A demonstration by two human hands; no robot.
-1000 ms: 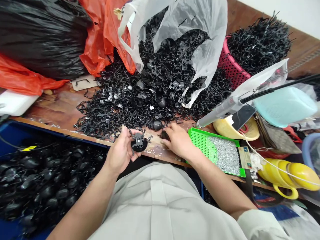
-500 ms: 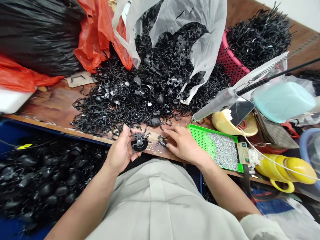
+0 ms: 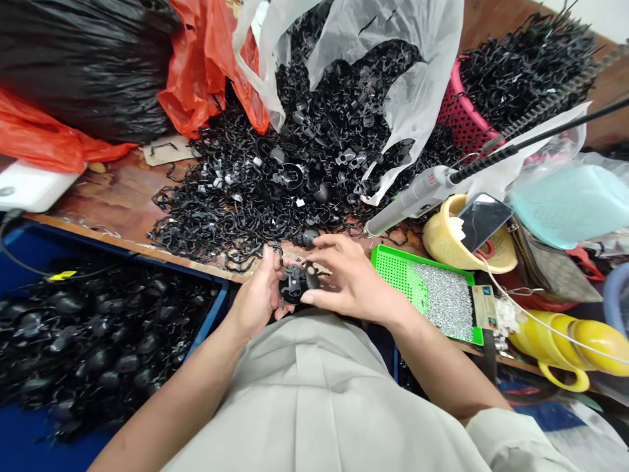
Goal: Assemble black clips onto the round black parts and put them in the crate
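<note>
My left hand is closed around the edge of a round black plastic base with a legged, bug-like piece on top. My right hand pinches a small dark beetle-shaped part between thumb and fingers. That part is up against the right side of the base; whether the two are joined I cannot tell. Just beyond my right fingertips lies a ribbed black shell. A big heap of black plastic parts covers the bench behind both hands.
A green tray of small metal pins sits right of my hand. An electric screwdriver hangs above it. Further right are a yellow bowl with a phone and a yellow mug. A blue bin of black pieces stands lower left.
My right hand has picked up the beetle-shaped part from the bench and brought it left to the base. My left hand has shifted slightly right with the base.
</note>
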